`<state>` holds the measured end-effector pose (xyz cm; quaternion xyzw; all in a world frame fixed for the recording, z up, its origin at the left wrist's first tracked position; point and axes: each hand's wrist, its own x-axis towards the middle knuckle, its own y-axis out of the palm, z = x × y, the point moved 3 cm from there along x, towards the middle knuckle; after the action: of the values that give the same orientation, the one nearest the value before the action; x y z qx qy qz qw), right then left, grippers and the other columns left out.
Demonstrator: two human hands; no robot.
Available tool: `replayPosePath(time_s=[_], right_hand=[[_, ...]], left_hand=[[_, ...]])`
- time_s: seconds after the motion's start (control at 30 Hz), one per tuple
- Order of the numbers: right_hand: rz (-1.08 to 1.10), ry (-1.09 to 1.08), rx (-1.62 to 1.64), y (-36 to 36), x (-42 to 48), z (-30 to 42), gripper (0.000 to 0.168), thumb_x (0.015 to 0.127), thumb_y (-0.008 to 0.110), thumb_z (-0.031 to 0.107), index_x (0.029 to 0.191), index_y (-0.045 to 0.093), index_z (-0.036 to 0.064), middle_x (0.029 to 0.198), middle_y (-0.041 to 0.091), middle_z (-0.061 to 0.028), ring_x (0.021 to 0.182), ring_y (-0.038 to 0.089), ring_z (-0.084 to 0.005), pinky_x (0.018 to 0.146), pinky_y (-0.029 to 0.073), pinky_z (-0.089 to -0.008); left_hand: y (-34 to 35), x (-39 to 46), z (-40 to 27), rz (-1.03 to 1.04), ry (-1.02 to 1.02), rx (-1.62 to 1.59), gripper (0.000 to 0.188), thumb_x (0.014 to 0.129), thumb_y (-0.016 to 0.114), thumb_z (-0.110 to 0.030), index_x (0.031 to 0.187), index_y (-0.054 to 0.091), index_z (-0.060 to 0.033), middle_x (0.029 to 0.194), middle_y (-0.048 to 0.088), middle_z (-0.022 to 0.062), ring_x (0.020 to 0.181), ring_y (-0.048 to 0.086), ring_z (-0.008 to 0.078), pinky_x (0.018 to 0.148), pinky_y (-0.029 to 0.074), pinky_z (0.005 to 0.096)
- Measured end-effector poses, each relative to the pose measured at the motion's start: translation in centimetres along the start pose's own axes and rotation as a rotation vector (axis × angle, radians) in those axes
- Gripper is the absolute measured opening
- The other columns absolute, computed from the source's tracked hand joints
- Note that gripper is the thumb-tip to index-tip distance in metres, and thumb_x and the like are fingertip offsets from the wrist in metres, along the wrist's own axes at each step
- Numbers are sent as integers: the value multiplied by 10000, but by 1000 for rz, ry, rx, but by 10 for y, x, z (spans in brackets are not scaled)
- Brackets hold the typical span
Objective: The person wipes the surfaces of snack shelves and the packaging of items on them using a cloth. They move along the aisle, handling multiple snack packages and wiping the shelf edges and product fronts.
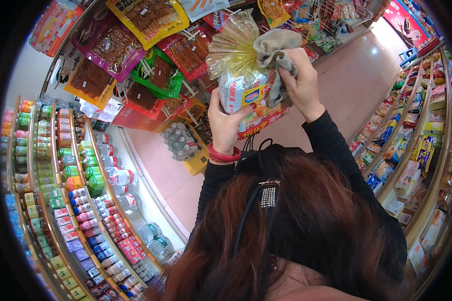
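Observation:
My left hand (228,122) grips the lower left side of a printed food package (254,98), with the thumb across its front. A clear yellow plastic wrap (235,49), gathered and fanned out, tops the package. A grey, soiled cloth (278,45) is bunched in my right hand (299,75), which holds it against the upper right side of the package. Part of the cloth hangs down along that side. A red bangle (224,154) circles my left wrist.
Hanging snack packets (116,49) crowd the upper left. Shelves of bottled drinks (94,175) curve along the left, and shelves of packaged snacks (395,146) line the right. On the tiled floor (346,75) sits a yellow box (196,161) beside a shrink-wrapped bottle pack (179,141).

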<state>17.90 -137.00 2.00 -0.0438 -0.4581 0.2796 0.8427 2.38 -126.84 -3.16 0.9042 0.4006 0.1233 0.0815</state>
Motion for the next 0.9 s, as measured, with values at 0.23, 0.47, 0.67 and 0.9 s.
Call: replayPosePath(time_s=[0.23, 0.47, 0.67, 0.9], right_hand=[[-56, 122, 14, 13, -21, -15, 559, 773, 587, 90, 1283, 370, 18, 1249, 404, -202, 1172, 393, -340, 976, 315, -357], [229, 551, 600, 6, -42, -25, 764, 742, 672, 238, 1343, 273, -13, 1291, 425, -130, 1194, 395, -182, 1002, 287, -310], [455, 564, 839, -11, -34, -14, 917, 628, 760, 199, 1359, 249, -13, 1295, 417, -87, 1195, 386, -157, 1004, 283, -287], [126, 455, 558, -8, -42, -1, 779, 603, 717, 70, 1291, 357, -2, 1180, 503, -89, 1095, 472, -151, 935, 362, -290]], left_hand=[[-2, 6, -3, -19, -16, -250, 589, 626, 633, 150, 1155, 429, -13, 1059, 561, 86, 956, 577, 192, 821, 477, 319], [-42, 22, 2, 142, -137, -370, 569, 666, 609, 83, 1196, 418, 7, 1094, 557, 105, 1006, 562, 214, 884, 440, 328], [-49, 31, 8, 176, -134, -569, 535, 708, 610, 20, 1207, 417, 9, 1126, 556, 109, 1024, 552, 220, 891, 435, 336], [-7, 30, -35, -189, 209, 365, 621, 737, 685, -73, 1268, 368, -26, 1229, 439, 113, 1106, 460, 197, 897, 408, 323]])
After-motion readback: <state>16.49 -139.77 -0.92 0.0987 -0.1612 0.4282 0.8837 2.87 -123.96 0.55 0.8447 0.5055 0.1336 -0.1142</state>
